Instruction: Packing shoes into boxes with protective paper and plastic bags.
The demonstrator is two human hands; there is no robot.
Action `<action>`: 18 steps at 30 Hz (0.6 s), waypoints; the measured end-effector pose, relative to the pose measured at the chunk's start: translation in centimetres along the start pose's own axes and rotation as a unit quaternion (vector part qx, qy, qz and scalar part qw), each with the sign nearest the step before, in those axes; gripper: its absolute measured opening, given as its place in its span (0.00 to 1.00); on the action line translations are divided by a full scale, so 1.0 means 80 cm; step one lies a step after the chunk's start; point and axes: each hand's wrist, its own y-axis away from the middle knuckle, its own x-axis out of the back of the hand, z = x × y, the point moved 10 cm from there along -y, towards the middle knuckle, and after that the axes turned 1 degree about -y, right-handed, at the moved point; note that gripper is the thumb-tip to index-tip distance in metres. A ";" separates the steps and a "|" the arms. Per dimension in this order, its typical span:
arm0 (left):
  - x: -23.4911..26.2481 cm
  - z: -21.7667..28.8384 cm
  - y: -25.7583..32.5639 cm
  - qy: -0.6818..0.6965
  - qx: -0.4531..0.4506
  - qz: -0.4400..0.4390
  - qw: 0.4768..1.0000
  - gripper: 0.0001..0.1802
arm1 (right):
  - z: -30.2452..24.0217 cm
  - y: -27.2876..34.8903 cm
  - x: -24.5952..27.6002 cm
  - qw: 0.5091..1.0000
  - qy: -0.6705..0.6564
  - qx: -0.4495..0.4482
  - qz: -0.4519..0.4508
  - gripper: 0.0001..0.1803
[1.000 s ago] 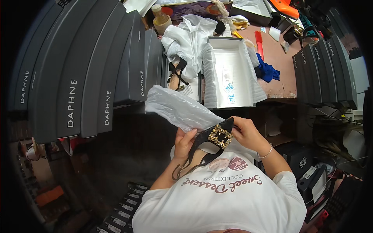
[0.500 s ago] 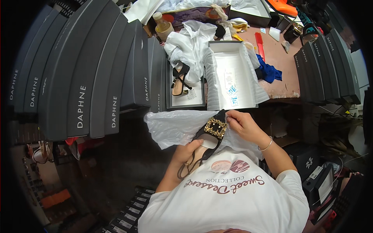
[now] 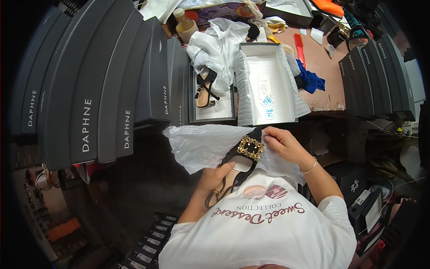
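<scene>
A black sandal with a square gold jewelled buckle (image 3: 250, 148) lies in front of my body, its toe pointing away from me. My left hand (image 3: 217, 175) grips it around the middle, thumb over the pale insole. White tissue paper (image 3: 192, 145) spreads beneath and beside the sandal. With fingers pinched, my right hand (image 3: 283, 142) holds the edge of the tissue by the sandal's toe. Beyond them, an open shoe box (image 3: 290, 122) lined with white paper contains a small tag and blue-and-white packets. Left of it, another box (image 3: 197, 117) holds a second black sandal (image 3: 205, 92) and crumpled tissue.
Tall stacks of dark grey shoe boxes (image 3: 85, 89) stand on the left, with more boxes (image 3: 376, 80) on the right. A red brush (image 3: 299, 47), a blue cloth (image 3: 311, 80) and a bottle (image 3: 184, 24) lie or stand on the pinkish table (image 3: 329, 101).
Both hands stay almost in place around the sandal and tissue. The boxes and table shift slightly in the picture as the view moves.
</scene>
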 end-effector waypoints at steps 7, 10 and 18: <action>0.005 0.000 -0.005 0.017 -0.035 0.001 0.999 0.22 | -0.006 -0.003 0.001 1.000 -0.013 0.001 -0.001 0.11; 0.009 -0.010 -0.006 0.037 0.004 -0.006 0.999 0.23 | -0.006 -0.005 0.001 1.000 -0.008 -0.006 -0.007 0.11; 0.013 -0.013 -0.009 0.045 -0.002 0.004 0.999 0.23 | -0.009 -0.005 0.002 1.000 0.004 0.008 0.005 0.11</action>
